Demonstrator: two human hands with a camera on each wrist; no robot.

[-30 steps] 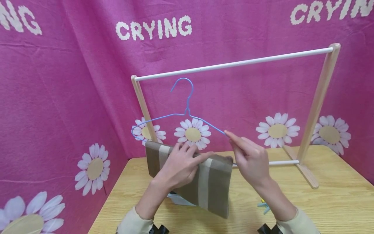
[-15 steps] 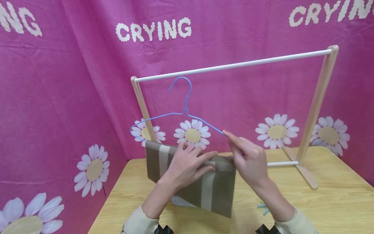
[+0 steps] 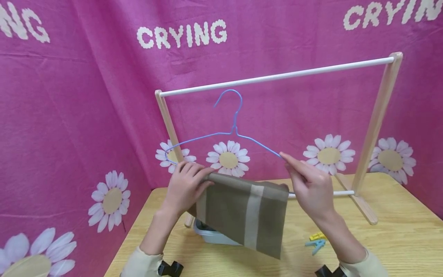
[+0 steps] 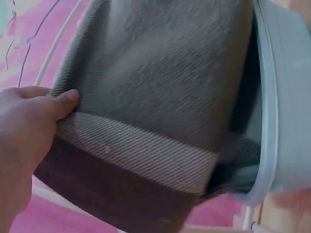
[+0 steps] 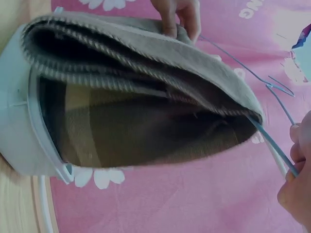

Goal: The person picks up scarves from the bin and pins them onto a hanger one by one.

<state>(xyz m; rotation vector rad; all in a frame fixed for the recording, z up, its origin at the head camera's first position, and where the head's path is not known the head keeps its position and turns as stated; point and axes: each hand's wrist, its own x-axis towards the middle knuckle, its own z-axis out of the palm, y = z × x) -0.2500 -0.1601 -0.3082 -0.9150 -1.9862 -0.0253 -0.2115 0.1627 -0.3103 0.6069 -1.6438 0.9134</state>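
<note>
A brown cloth [image 3: 232,207] with pale stripes hangs folded over the bottom bar of a blue wire hanger [image 3: 235,129]. My left hand [image 3: 185,188] pinches the cloth along its top fold, near the left end of the bar. In the left wrist view the thumb [image 4: 68,99] lies on the fabric beside a lighter stripe. At the hanger's right corner my right hand [image 3: 311,190] grips the wire, index finger stretched along the sloping arm. The right wrist view looks into the folded layers of the cloth [image 5: 146,131], with the bar running out of them to the right hand.
Behind the hanger stands a wooden rack with a white rail [image 3: 277,77]. A light plastic tub [image 3: 219,238] with dark contents sits on the table [image 3: 391,246] below the cloth. Yellow [image 3: 317,236] and light blue [image 3: 315,244] clothespins lie right of it. A pink curtain [image 3: 277,34] surrounds the table.
My left hand has moved from the middle of the cloth to its left end. The hanger, cloth and right hand have shifted slightly right, showing more of the tub and clothespins.
</note>
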